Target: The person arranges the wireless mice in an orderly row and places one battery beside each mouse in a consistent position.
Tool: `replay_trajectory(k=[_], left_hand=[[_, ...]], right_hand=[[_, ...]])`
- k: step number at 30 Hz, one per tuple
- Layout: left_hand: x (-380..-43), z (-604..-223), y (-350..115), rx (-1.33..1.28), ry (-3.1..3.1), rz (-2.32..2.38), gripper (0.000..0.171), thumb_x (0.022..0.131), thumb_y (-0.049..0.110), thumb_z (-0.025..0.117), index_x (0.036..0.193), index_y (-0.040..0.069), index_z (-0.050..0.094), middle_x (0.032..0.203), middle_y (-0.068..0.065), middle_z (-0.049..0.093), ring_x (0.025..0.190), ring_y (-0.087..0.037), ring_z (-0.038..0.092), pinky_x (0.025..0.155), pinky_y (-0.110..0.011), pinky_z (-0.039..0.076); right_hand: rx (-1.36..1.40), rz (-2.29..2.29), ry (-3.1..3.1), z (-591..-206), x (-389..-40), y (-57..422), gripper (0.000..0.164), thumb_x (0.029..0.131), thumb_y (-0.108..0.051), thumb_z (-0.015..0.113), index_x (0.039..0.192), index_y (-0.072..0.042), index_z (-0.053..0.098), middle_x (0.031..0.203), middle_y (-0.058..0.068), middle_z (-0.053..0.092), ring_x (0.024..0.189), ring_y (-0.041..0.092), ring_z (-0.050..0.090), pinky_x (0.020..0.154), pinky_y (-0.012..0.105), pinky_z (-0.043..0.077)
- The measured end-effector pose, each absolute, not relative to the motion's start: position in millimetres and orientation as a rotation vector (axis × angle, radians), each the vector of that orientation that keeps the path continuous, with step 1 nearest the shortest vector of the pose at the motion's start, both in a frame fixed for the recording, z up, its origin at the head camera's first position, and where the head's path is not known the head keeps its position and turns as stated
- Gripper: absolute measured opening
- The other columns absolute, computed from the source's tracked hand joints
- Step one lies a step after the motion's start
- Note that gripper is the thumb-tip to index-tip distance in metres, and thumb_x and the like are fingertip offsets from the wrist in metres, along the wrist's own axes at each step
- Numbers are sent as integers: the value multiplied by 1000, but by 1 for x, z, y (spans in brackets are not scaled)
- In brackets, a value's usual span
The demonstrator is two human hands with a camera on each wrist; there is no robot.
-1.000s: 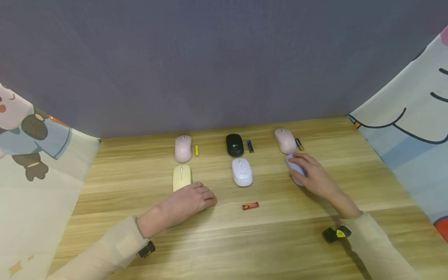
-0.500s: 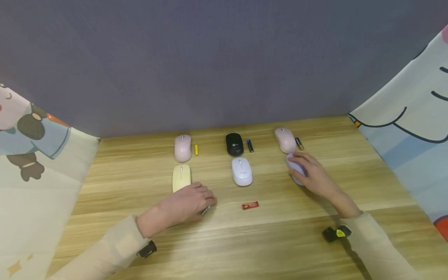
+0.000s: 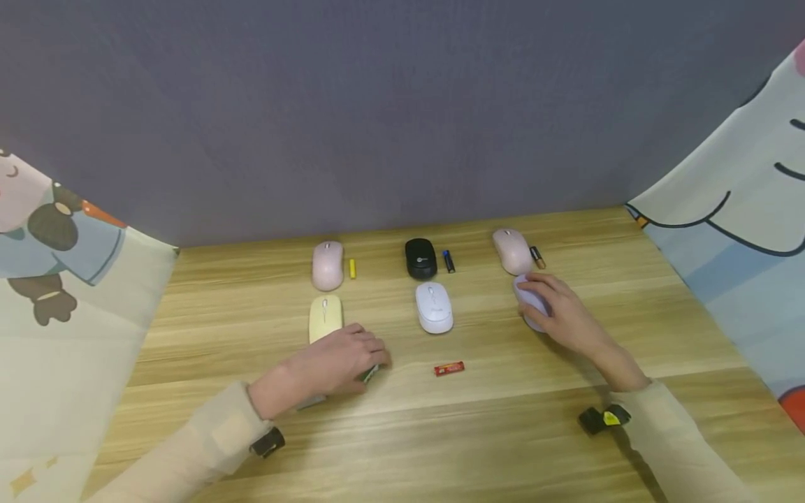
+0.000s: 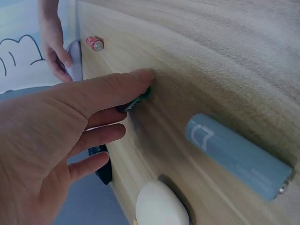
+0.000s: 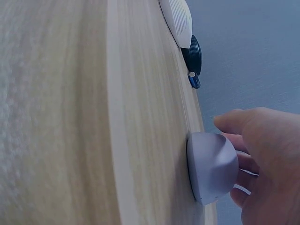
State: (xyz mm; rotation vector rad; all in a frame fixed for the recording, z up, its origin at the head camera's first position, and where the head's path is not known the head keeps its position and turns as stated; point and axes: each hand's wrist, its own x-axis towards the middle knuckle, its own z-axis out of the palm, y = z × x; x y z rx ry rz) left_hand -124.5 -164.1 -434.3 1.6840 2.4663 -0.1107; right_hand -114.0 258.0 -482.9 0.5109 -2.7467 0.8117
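Note:
My left hand (image 3: 342,360) pinches a dark green battery (image 4: 136,101) between thumb and fingers, low over the table. Part of that battery is hidden by the fingers. Below the same hand lies a blue-grey battery (image 4: 239,157), mostly covered in the head view. A yellow mouse (image 3: 325,318) sits just beyond the left hand. On the right, a lavender mouse (image 5: 212,166) rests on the table with my right hand (image 3: 569,314) curled over it, fingers along its far side. A red battery (image 3: 449,369) lies between the two hands.
A white mouse (image 3: 434,308) stands mid-table. Along the back are a pink mouse (image 3: 328,266) by a yellow battery (image 3: 353,269), a black mouse (image 3: 421,258) by a blue-black battery (image 3: 448,261), and another pink mouse (image 3: 512,251) by a black-and-copper battery (image 3: 537,257). A grey wall (image 3: 402,119) rises behind.
The left hand has turned and lifted slightly, so the green battery in its fingers and the blue-grey one under it now show. The right hand stays on the lavender mouse.

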Motion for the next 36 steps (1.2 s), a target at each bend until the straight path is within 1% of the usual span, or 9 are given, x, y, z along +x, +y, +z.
replay_trajectory(k=[6, 13, 17, 20, 24, 27, 31, 36], left_hand=[[-127, -438, -163, 1666, 2508, -82, 42, 85, 31, 84, 121, 15, 72, 123, -1, 73, 115, -18, 67, 108, -38, 50], [-133, -445, -165, 1707, 2603, -23, 36, 82, 31, 81, 113, 13, 74, 106, 1, 74, 104, -18, 70, 108, -38, 49], [-140, -447, -168, 1688, 2642, 70, 37, 79, 31, 84, 109, 12, 73, 102, 1, 73, 101, -19, 69, 109, -42, 48], [-144, -448, -171, 1649, 2670, 72, 40, 78, 33, 86, 108, 11, 72, 101, 1, 72, 101, -20, 68, 112, -45, 46], [-148, -448, -174, 1587, 2733, 1, 43, 79, 35, 85, 110, 8, 72, 102, -2, 71, 104, -22, 67, 117, -52, 41], [-151, -447, -176, 1523, 2798, -17, 46, 78, 36, 86, 111, 6, 72, 105, -5, 72, 108, -25, 67, 117, -55, 40], [-156, -447, -178, 1383, 2865, 21, 51, 77, 37, 88, 113, 5, 71, 112, -9, 73, 111, -29, 67, 118, -56, 39], [-159, -447, -179, 1250, 2881, 55, 55, 80, 38, 87, 119, 4, 71, 120, -12, 72, 117, -31, 66, 120, -56, 37]], right_hand=[[512, 803, -2751, -483, -115, 258, 41, 91, -6, 77, 129, 2, 65, 140, 27, 56, 127, 49, 52, 97, 68, 49], [507, 814, -2751, -482, -113, 257, 40, 91, -6, 77, 129, 2, 65, 140, 26, 56, 128, 49, 52, 97, 67, 50], [505, 811, -2753, -481, -113, 257, 40, 92, -6, 77, 129, 2, 65, 140, 26, 56, 128, 49, 52, 98, 67, 49], [505, 806, -2755, -481, -113, 257, 40, 92, -6, 76, 129, 2, 65, 140, 26, 56, 128, 49, 52, 99, 67, 49], [504, 809, -2755, -481, -113, 257, 40, 92, -6, 76, 129, 2, 65, 140, 26, 56, 128, 49, 52, 98, 67, 49], [502, 815, -2750, -482, -113, 257, 39, 92, -6, 76, 129, 2, 65, 140, 26, 56, 128, 49, 52, 98, 67, 49], [503, 818, -2749, -482, -113, 257, 39, 92, -5, 76, 129, 2, 65, 140, 26, 56, 129, 49, 51, 98, 67, 49], [502, 821, -2760, -481, -113, 258, 40, 92, -6, 76, 130, 1, 65, 141, 26, 55, 129, 49, 51, 98, 68, 49]])
